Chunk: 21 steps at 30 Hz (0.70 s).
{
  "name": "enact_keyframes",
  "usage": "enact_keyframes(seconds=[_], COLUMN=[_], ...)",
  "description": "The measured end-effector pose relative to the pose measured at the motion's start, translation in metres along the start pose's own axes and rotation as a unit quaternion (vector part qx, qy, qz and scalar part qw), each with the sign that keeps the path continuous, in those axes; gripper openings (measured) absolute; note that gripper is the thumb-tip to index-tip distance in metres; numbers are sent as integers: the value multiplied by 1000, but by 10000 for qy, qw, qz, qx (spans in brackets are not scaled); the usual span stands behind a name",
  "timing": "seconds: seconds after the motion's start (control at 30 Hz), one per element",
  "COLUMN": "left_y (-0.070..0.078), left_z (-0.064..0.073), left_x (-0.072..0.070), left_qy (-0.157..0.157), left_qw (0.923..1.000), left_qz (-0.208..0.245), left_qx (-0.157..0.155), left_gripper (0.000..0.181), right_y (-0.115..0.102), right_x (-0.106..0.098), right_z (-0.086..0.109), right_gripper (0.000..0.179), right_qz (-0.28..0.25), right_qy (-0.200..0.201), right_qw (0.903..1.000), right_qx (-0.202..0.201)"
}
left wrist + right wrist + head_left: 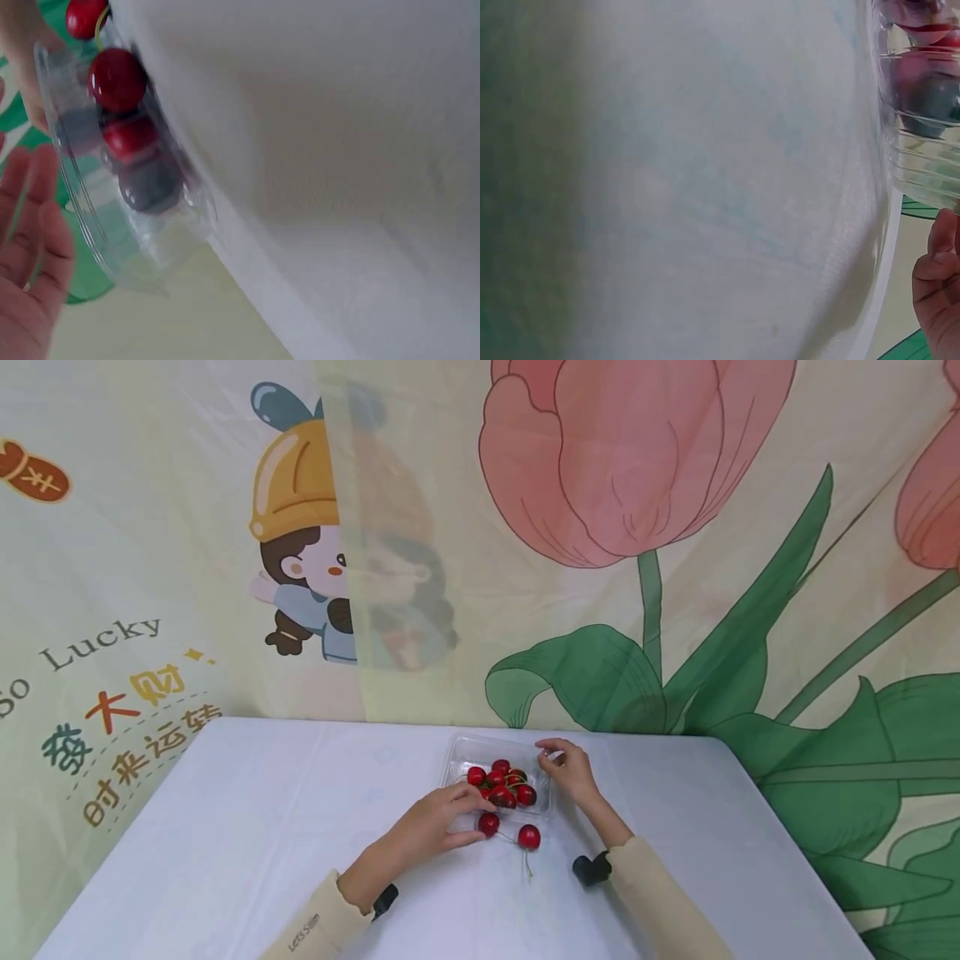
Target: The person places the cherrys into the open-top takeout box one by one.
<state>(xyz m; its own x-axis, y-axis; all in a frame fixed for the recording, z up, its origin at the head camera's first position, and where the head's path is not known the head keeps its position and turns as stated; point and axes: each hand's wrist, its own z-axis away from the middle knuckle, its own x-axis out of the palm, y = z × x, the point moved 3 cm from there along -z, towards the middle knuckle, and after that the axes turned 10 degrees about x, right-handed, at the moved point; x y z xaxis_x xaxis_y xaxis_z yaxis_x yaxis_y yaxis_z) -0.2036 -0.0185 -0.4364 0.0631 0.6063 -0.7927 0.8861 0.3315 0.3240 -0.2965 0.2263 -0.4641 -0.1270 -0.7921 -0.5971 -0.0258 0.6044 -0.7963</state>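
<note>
A clear plastic box holds several red cherries with green stems. In front of it, two cherries joined by their stems lie on the white cloth: a left cherry and a right cherry. My left hand reaches in from the left, thumb and fingers spread on either side of the left cherry. In the left wrist view its fingers are relaxed and apart from the fruit. My right hand grips the box's far right corner, fingertips at the rim; the right wrist view shows curled fingers there.
A white cloth covers the table, whose back edge lies just behind the box. Behind stands a printed curtain with tulips and a cartoon figure. A black wrist camera is strapped below my right hand.
</note>
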Motion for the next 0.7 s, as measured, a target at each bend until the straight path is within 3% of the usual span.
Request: enact_keyframes(seconds=[0.13,0.3,0.53,0.7], left_y=[5,3,-1,0], left_z=[3,8,6,1], left_x=[10,19,25,27], left_qy=[-636,-978,-1149,-1236], left_qw=[9955,9865,9818,9817], left_qz=[31,-46,87,-196], left_qx=[-701,-1313,-1511,-1435], left_gripper=[37,41,47,47], right_y=[-1,0,2,2], right_x=[-1,-1,-1,-1], right_z=[-1,-2,-3,-2], right_gripper=[22,22,23,22], right_qz=[3,29,16,-39], right_qy=[-25,-54,-1,-17], right_qw=[10000,10000,10000,10000], right_qx=[38,58,43,24])
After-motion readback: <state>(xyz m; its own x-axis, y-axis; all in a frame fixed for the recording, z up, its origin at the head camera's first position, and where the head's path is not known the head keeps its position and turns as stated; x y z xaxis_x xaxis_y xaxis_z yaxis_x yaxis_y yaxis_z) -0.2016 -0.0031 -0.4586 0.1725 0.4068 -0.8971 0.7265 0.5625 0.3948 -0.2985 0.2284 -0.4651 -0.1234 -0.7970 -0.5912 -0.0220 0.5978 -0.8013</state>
